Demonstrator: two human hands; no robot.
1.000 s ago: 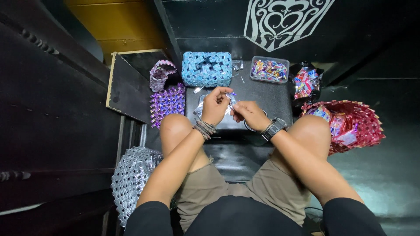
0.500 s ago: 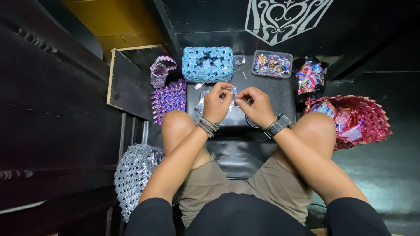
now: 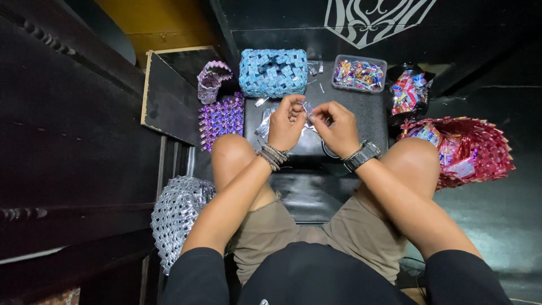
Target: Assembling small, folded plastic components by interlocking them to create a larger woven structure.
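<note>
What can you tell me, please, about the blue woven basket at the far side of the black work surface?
The blue woven basket is a rounded, boxy piece plaited from small folded strips that look like shiny foil or wrapper, in light and darker blue. It sits on the black work surface, beyond the hands, between a small purple woven basket and a clear tub of coloured wrappers. Neither hand touches it.

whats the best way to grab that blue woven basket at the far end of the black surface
The blue woven basket is a wide, boxy piece lying with its long side across the view. Probably best to come down from above and pinch across its shorter depth, near and far long walls, at mid-length. The left hand is nearest. The small purple basket crowds its left end, so end-on from there looks awkward.
</note>
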